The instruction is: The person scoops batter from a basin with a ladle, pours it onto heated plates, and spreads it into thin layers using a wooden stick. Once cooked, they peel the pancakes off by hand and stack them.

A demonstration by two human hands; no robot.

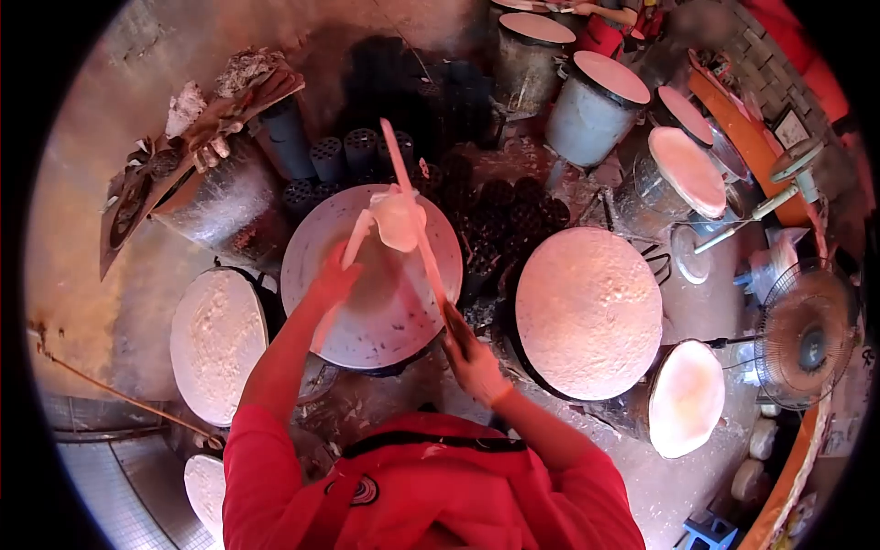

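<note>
Head view, I see 2 round griddles: right one [588,312] covered by bubbled flatbread [587,302], centre one [371,275] nearly bare. Right hand [472,362] closed on long stick [417,225], raised over centre griddle. Left hand [335,280] grips short stick [353,246]. Folded dough sheet [399,218] hangs between both sticks.

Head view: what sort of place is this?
Probably a small cooking workshop where thin round sheets are made. Several round griddles stand about, one bearing a bubbling sheet. Honeycomb coal briquettes are stacked behind, and both hands work sticks over the middle one.
</note>
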